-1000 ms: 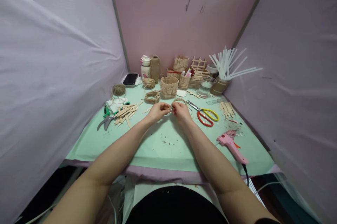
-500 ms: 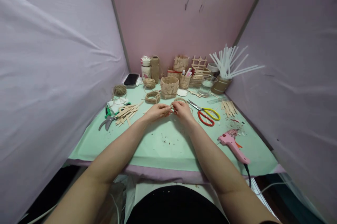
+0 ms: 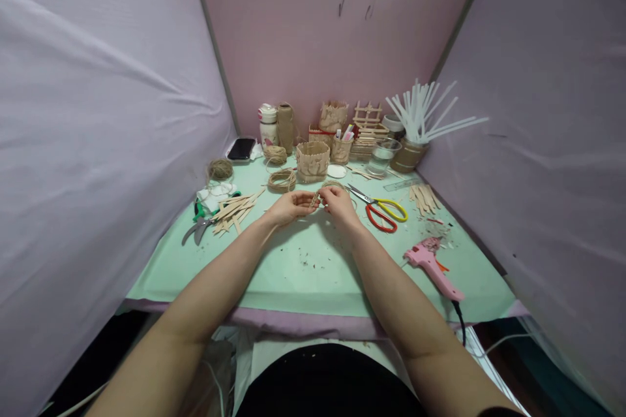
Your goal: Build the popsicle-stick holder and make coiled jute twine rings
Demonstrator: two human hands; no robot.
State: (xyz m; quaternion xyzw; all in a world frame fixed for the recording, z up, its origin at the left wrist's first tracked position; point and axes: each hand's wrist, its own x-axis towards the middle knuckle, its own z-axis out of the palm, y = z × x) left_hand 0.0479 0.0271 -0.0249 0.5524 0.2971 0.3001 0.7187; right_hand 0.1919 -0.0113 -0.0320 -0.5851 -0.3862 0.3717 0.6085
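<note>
The left grip [image 3: 292, 207] has shifted, exposing more twine [image 3: 314, 200].

A head-worn camera looks forward and down from above the near edge of a green-covered table [image 3: 293, 280], taking in the forearms from close range and, farther off, the pink wall [image 3: 313, 32] at the far side. Pale fabric panels flank the scene left and right. Only one view is given, so none is shared.
</note>
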